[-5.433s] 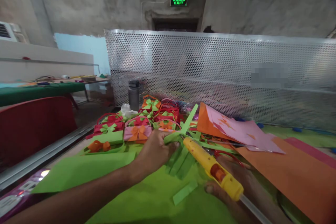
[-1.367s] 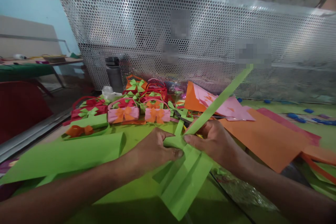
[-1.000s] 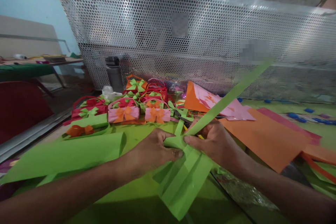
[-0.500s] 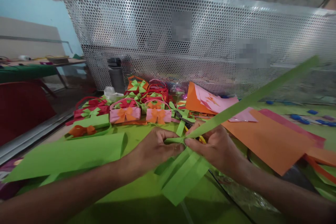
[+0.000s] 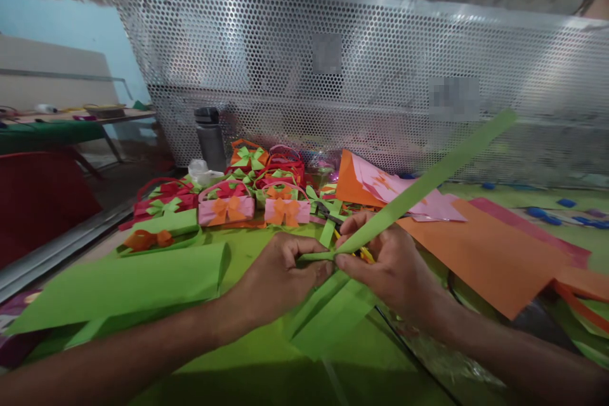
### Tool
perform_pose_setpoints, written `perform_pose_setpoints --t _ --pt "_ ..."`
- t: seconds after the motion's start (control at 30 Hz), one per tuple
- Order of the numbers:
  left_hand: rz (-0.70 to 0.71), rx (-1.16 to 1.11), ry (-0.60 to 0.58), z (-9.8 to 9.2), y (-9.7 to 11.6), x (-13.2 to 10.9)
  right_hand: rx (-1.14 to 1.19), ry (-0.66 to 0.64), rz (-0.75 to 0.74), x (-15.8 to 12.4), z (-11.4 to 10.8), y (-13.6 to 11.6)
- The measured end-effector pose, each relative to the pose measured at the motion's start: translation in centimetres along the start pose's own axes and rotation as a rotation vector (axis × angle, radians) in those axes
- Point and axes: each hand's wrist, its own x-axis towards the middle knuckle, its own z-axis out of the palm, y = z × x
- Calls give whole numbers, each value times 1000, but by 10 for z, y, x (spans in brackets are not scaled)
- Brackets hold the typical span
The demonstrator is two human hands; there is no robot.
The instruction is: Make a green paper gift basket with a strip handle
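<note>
Green strip point(image 5: 428, 181) slants up and right over desk point(image 5: 238, 361); free end now less far right than half a second ago. Right hand point(image 5: 392, 260): thumb and fingers pinching strip's base. Left hand point(image 5: 283, 273): fingers grasping folded green paper point(image 5: 333, 317) close beside, its panels hanging below, more tilted than before. Yellow glue gun point(image 5: 366, 255), earlier in right hand, now mostly hidden behind it. Farther off: small paper bags point(image 5: 226, 208), orange sheet point(image 5: 495, 254).

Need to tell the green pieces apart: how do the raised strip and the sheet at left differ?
The green strip is long and narrow; the green sheet is much broader. The strip slants up from the right hand, while the sheet lies low, curving at its right end. Both look like light green paper.
</note>
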Motion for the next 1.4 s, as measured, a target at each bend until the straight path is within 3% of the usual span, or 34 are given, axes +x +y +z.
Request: perform_pose_setpoints --t 0.73,0.93,1.23,1.4 --pt "72 168 57 -1 3 -2 -60 23 -104 -6 0 0" --pt "207 347 129 0 1 -3 -98 25 -115 -6 1 -2" --pt "342 479 205 -1 0 -3 29 21 -86 -6 3 3" --pt "368 453 224 -3 0 -4 344 -107 35 -4 -1 -3"
